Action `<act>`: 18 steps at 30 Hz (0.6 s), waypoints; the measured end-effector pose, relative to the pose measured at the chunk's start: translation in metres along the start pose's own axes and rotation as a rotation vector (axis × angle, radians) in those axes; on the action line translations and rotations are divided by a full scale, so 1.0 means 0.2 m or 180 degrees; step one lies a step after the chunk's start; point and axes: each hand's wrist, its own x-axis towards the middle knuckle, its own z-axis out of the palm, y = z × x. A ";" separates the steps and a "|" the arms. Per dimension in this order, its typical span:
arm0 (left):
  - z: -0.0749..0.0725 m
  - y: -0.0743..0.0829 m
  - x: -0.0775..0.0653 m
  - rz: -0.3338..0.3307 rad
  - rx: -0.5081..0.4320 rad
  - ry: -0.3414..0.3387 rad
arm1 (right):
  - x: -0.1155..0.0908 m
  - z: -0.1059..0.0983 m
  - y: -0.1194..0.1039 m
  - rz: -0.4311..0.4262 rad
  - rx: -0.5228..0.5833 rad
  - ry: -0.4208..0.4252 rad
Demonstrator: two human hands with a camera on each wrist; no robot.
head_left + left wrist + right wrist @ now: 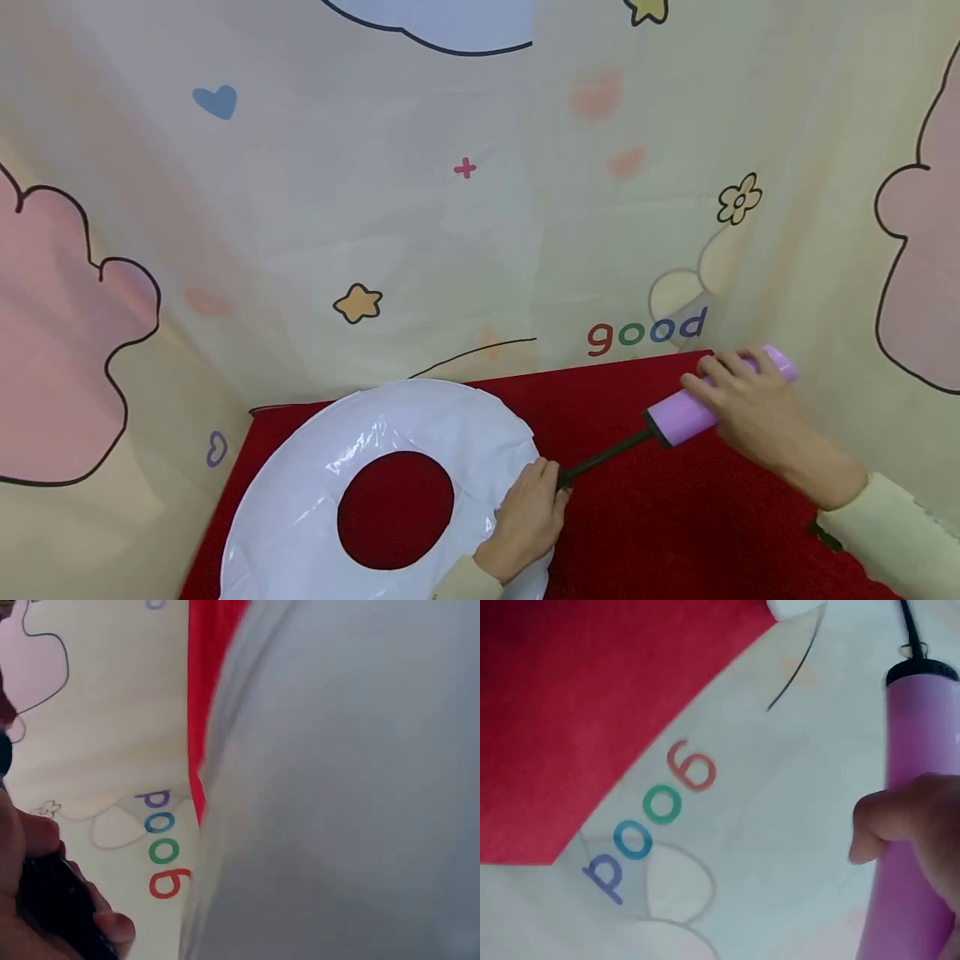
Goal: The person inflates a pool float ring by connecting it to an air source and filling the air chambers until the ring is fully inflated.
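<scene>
A white inflatable ring (292, 500) with creased, glossy skin lies at the left. At its right edge my left hand (527, 517) grips the black handle of a hand pump; the left wrist view shows fingers curled round that black handle (60, 904). A thin dark rod (611, 454) runs from there up to the purple barrel of the hand pump (682, 417). My right hand (757, 408) grips the barrel, its thumb (885, 817) lying across it in the right wrist view. The pump slants up to the right. The ring's valve cannot be made out.
Red cloth (675, 517) covers the surface under the ring. Behind and at both sides hangs a pale printed curtain (420, 225) with the word "good" (647, 331) at the lower right. A small dark object (825, 536) shows beside the right sleeve.
</scene>
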 end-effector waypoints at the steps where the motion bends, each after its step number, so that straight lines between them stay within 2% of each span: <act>1: 0.00 0.00 0.01 0.0006 0.0006 -0.0010 | 0.01 0.01 -0.02 -0.0040 -0.0005 -0.0033; 7: 0.02 0.09 0.09 0.0065 -0.0089 -0.0010 | 0.07 0.13 -0.28 -0.0319 -0.0136 -0.0161; 10: 0.00 0.10 0.10 -0.0028 -0.0089 0.0005 | 0.10 0.16 -0.34 -0.0333 -0.0140 -0.0176; 14: -0.01 0.08 0.09 -0.0086 -0.0164 -0.0126 | 0.09 0.15 -0.28 -0.0268 -0.0012 -0.0212; 16: -0.02 0.06 0.07 -0.0084 -0.0229 -0.0207 | 0.07 0.13 -0.21 -0.0232 0.0042 -0.0180; 18: -0.02 0.02 0.05 -0.0108 -0.0232 -0.0201 | 0.06 0.10 -0.11 -0.0113 0.0070 -0.0098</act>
